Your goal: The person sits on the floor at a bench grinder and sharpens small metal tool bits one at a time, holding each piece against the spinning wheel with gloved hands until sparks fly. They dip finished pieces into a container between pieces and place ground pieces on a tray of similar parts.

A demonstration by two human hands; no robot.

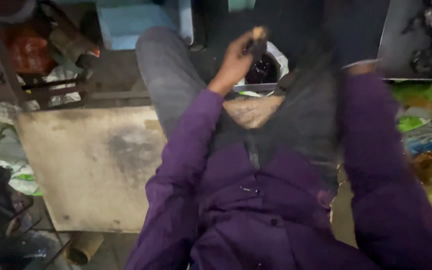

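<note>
My left hand (235, 61) is raised over my lap with its fingers closed on the top edge of a dark, thin sheet (301, 110), maybe a bag or cloth; a small tan tip shows above the fingers. The sheet hangs blurred across my purple shirt (256, 210) towards my right hand (362, 67). Only a blurred patch of that hand shows at the end of the purple sleeve, and its grip is hidden. Behind the left hand stands a white-rimmed container (276, 55) with dark contents. My grey trouser knee (168, 70) is at the left.
A worn beige board (86, 165) lies to my left. Behind it are a light blue box (136, 22) and a red packet (26, 50). Green and coloured packets (421, 100) crowd the right. A grey tray of dark pieces (426, 40) is at the top right.
</note>
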